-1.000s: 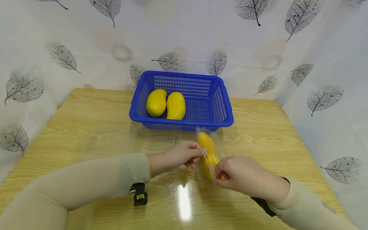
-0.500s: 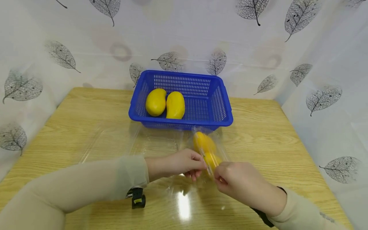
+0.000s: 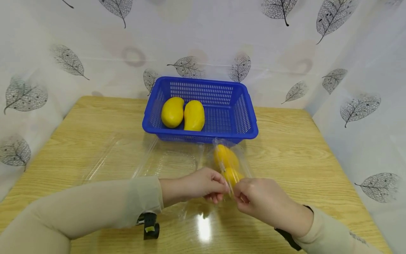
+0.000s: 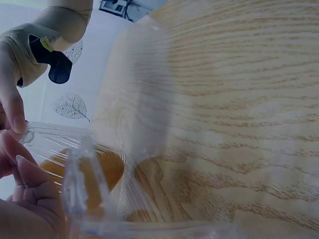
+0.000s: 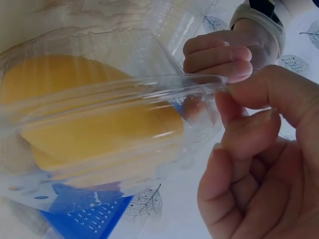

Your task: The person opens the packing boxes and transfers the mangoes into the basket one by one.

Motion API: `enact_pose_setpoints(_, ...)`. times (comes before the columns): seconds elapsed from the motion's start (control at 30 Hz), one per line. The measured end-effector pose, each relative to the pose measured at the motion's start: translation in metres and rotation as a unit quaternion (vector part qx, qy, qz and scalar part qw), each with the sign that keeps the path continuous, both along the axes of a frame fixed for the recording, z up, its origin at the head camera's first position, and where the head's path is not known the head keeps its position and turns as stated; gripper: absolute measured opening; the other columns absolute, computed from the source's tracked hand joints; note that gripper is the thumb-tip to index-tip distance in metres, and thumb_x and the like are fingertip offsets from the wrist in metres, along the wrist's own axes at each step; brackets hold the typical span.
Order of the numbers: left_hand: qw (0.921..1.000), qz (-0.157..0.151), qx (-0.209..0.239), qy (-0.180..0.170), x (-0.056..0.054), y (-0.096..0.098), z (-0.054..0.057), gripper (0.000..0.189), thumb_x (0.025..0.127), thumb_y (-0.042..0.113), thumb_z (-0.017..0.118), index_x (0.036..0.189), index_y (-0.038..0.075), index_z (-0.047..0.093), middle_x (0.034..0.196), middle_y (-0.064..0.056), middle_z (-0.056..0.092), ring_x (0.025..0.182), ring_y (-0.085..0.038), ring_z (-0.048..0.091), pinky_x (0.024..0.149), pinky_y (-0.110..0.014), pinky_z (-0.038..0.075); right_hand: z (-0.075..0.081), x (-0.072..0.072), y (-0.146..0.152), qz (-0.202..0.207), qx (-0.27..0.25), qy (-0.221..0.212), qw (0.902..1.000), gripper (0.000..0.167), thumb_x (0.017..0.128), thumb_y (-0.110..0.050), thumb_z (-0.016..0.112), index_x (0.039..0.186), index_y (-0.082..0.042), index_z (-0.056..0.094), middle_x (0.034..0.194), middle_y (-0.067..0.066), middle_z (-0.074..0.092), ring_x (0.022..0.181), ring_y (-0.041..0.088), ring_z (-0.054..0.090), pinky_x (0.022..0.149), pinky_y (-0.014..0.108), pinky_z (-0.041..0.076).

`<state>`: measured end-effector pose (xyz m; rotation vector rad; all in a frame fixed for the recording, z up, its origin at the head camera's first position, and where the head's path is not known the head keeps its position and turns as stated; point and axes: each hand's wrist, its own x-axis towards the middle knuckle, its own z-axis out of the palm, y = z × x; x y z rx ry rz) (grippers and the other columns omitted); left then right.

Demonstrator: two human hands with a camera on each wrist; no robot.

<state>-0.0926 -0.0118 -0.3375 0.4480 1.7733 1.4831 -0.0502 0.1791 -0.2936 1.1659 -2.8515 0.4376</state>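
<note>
Wood-grain tabletop (image 3: 285,141) across the whole middle of the scene, a streak of light glaring off its near part, and the person is at work right over it. Closest to us come two beige sleeves (image 3: 79,208) from left and right, with a black wrist mount (image 3: 150,227) hanging below the left cuff. Now the hands: the right hand (image 3: 263,201) pinches the rim of a clear clamshell container (image 5: 149,88) between thumb and forefinger, its other fingers curled in, and just beside it the left hand (image 3: 201,185) has thumb and finger nipped on that same rim. Inside the clamshell, through the plastic, sit a far orange-yellow mango (image 3: 226,157) and a near orange-yellow mango (image 3: 232,176), the whole pack right of centre, in front of the basket. Over to the left, more clear plastic packaging (image 3: 171,160) lies on the wood, partly behind the left forearm. Beyond that, the blue slotted basket (image 3: 206,134), holding a left yellow mango (image 3: 172,113) and a right yellow mango (image 3: 194,115) side by side, both in its left half. Farthest back, a pale leaf-print sheet (image 3: 203,31) closes off the view.
</note>
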Motion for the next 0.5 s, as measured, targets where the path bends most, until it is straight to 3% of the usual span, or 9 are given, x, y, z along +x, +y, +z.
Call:
enact_pose_setpoints(0.33,0.9999,0.004,0.016,-0.003,0.0003,0.0008,0.001,0.015,0.086,0.007,0.057,0.076,-0.005,0.058,0.057,0.001,0.053,0.05,-0.006,0.048,0.049,-0.017,0.038,-0.0025,-0.0031,0.0028,0.009,-0.036,-0.014,0.9992,0.016,0.069,-0.006,0.069,0.069,-0.017,0.057,0.06,-0.015,0.038,0.051,-0.004,0.032,0.044,0.013,0.031)
enact_pose_setpoints(0.5,0.9997,0.004,0.022,-0.004,0.0002,0.0015,0.0009,0.013,0.086,0.005,0.056,0.075,-0.003,0.058,0.057,0.001,0.052,0.05,-0.006,0.048,0.049,-0.017,0.039,-0.0024,-0.0044,0.0037,0.005,-0.047,-0.042,0.998,0.019,0.07,-0.006,0.069,0.068,-0.018,0.055,0.059,-0.016,0.036,0.052,-0.005,0.031,0.043,0.014,0.031)
